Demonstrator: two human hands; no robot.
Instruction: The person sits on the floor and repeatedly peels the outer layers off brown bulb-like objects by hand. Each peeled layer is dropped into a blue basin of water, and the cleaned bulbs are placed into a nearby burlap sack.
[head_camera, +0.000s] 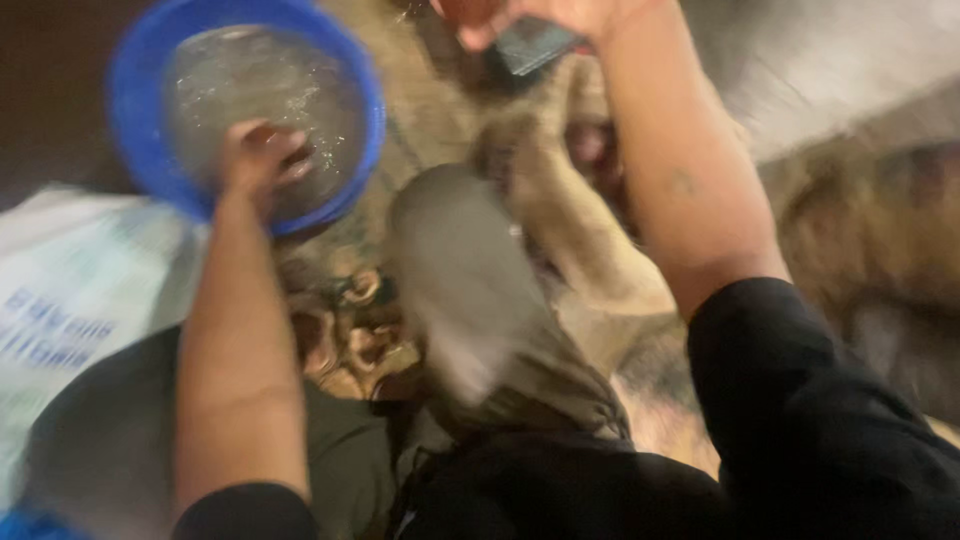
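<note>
The left hand (258, 160) reaches forward on a bare forearm, its black sleeve pushed back to the elbow, and dips its bent fingers into the water of a round blue plastic basin (140, 150) at the upper left; whether the fingers close on anything under the water cannot be told through the blur. The right hand (530, 15) stretches up to the top edge, forearm bare from a black sleeve, and is grasping a small dark flat rectangular object (532, 42) between its fingers; only the lower part of this hand is inside the frame.

Between the two arms a grey-brown shoe (470, 290) points away from the camera, with dark clothing below it at the bottom edge. Beneath everything lies a rough tan and brown stony floor (600, 260), wet-looking in places. A pale printed sack of woven plastic (70, 300) lies at the left, just beside the basin.

The whole view is smeared by motion. The brown, shiny shapes (350, 330) right of the left forearm are too blurred to identify, and the pale slanted surface (820, 70) at the upper right cannot be made out.
</note>
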